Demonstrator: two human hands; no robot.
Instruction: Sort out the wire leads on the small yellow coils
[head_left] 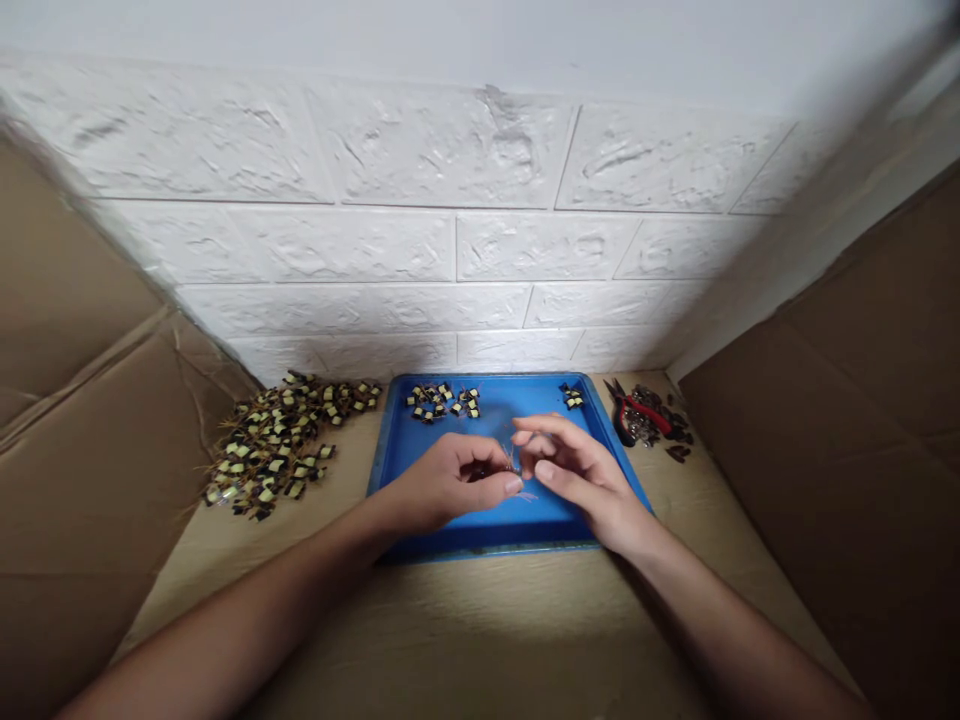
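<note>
Over the blue tray (517, 540), my left hand (450, 485) pinches a small dark part with thin wires (511, 462) between thumb and fingers. Most of that part is hidden by the fingers, so its exact kind is unclear. My right hand (577, 475) is just to the right of it, fingers curved and apart, close to the wire ends. Farther back in the tray lie small yellow-and-black wired components (442, 402) at the left and a smaller cluster of yellow-and-black components (571, 396) at the right.
A large heap of yellow-and-black wired components (277, 440) covers the table left of the tray. On the right, red-handled pliers (660, 415) lie on a pile of small dark, shiny pieces (641, 425). Cardboard panels (840, 400) flank both sides; a white brick-patterned wall (487, 240) stands behind.
</note>
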